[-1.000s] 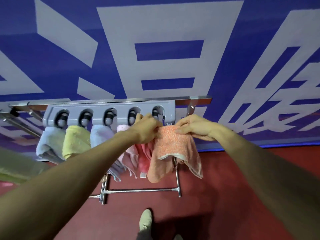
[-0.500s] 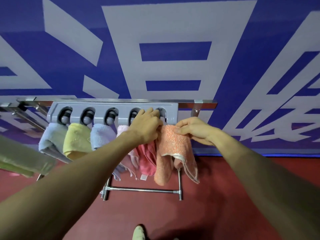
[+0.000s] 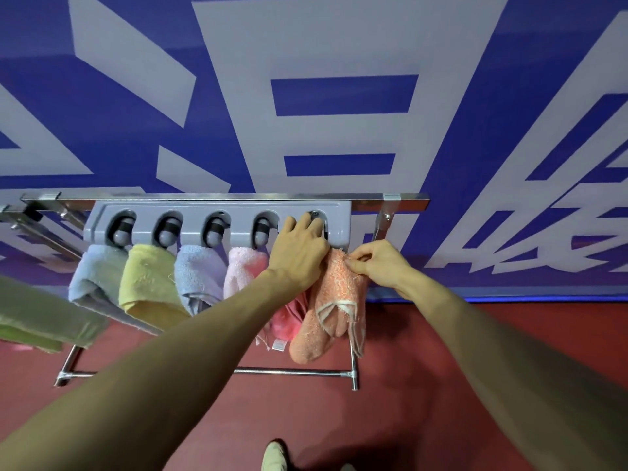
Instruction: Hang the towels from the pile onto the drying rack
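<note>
A grey clip holder (image 3: 221, 209) is fixed on the metal drying rack (image 3: 404, 198). Several towels hang from its slots: light blue (image 3: 91, 270), yellow (image 3: 146, 280), pale blue (image 3: 197, 277) and pink (image 3: 243, 270). An orange towel (image 3: 336, 300) hangs below the rightmost slot. My left hand (image 3: 299, 253) covers the top of that towel, with its fingers up against the slot. My right hand (image 3: 380, 266) pinches the towel's upper right edge. A darker pink towel (image 3: 289, 321) shows partly behind my left wrist.
A blue wall banner with large pale letters (image 3: 339, 96) stands right behind the rack. A green cloth (image 3: 37, 317) lies over a bar at the left. The rack's lower bar (image 3: 295, 372) crosses above the red floor. A shoe (image 3: 275, 457) shows at the bottom.
Both hands have bunched the orange towel narrower and brought its top up under the rightmost slot. My left fingers have risen to the slot.
</note>
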